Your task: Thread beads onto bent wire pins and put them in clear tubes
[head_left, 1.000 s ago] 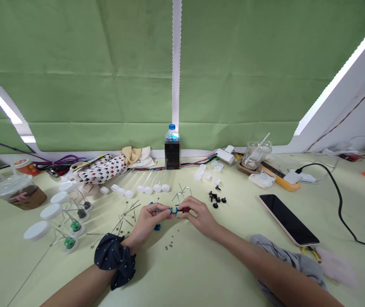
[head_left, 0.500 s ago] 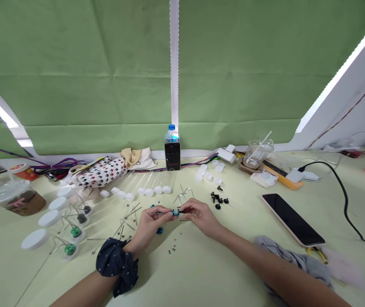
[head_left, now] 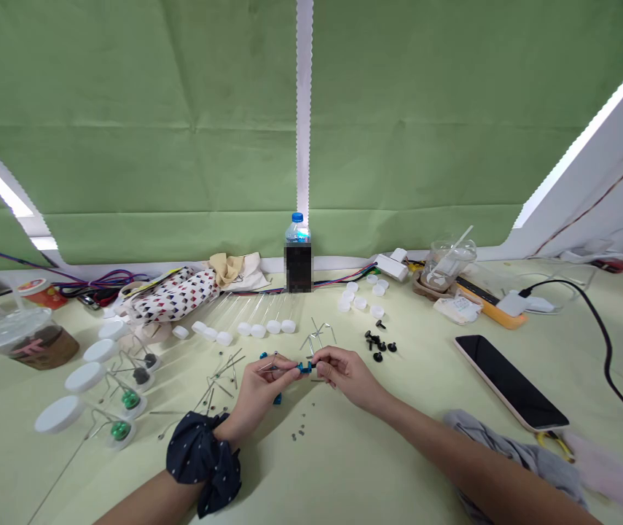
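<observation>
In the middle of the table, my left hand (head_left: 261, 383) is closed in a pinch on a small shiny blue metal part (head_left: 304, 368). A thin metal rod (head_left: 267, 367) sticks out by its fingers. My right hand (head_left: 350, 375) is closed at the part's right end, its fingertips around a small dark piece, mostly hidden, that looks like a black thumb screw. Several black thumb screws (head_left: 381, 345) lie to the right. Another blue piece (head_left: 277, 399) rests beneath my left hand. Bent metal rods (head_left: 316, 337) lie just beyond the hands, and tiny metal bits (head_left: 299, 433) in front.
On the left stand white-capped pieces with bent wires and green balls (head_left: 120, 430), near a drink cup (head_left: 38, 339). Clear tubes with white caps (head_left: 258, 330) lie behind the hands. To the right are a phone (head_left: 511, 380), a grey cloth (head_left: 513, 445) and a black cable (head_left: 589, 328).
The view has shifted slightly, so most things sit a little further right. Both hands stay together at the blue part, with the right fingers slightly shifted around its end.
</observation>
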### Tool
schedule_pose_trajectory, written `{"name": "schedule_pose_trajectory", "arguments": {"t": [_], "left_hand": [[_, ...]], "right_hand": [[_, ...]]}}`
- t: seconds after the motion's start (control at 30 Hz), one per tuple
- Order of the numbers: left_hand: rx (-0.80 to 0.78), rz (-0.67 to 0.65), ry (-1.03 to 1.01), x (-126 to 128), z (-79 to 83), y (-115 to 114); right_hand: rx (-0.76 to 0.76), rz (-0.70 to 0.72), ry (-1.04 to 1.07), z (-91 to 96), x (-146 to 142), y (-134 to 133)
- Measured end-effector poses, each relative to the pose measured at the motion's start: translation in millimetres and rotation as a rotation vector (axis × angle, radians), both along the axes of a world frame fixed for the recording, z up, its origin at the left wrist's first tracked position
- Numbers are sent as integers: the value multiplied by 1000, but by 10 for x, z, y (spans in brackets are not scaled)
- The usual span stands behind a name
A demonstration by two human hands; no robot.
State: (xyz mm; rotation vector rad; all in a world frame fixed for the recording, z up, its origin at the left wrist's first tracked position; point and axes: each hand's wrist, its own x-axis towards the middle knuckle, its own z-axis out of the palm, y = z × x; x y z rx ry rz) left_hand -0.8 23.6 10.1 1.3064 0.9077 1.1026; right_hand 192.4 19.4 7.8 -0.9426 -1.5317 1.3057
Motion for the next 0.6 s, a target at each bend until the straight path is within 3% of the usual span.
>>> {"name": "schedule_pose_trajectory", "arguments": {"t": [0.6], "left_hand": [[86,-6,27,22,-1,-23]], "right_hand": [[9,-57,-14,35,-21,-85]]}}
